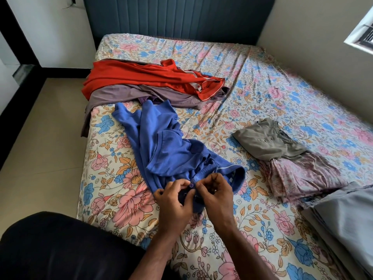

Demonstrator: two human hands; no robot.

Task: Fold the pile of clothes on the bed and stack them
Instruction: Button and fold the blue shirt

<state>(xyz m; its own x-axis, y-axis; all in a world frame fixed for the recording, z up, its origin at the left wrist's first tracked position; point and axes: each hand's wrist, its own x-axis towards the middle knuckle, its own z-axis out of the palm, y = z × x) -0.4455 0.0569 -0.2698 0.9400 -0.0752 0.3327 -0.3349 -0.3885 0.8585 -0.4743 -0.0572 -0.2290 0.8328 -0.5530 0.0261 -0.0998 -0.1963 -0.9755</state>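
- A blue shirt (161,146) lies unfolded and rumpled on the bed (252,81), running from the near middle up toward the far left, its collar end nearest the person.
- The left hand (174,201) has its fingers curled, pinching the shirt's front edge at the collar end; a small button shows just beside its fingertips.
- The right hand (215,194) is likewise curled, pinching the opposite edge of the same opening, so both hands meet almost touching over the button strip.
- Farther away on the left side of the bed sits the unfolded pile: a red garment (145,77) draped on top of a mauve garment (129,93), whose edge hangs over the left side of the mattress.
- On the right, well apart from the blue shirt, a folded olive-grey shirt (266,140) rests on a folded pink patterned cloth (300,176), forming a stack.
- At the near right edge lies grey folded fabric (347,215), touching the patterned cloth's near corner.
- The bed wears a floral sheet in pink, blue and orange; a dark padded headboard (177,15) stands at the far end.
- A window (363,35) shows at the far right, and a tiled floor (44,142) runs along the left.
- Dark clothing on the person fills the near left corner.
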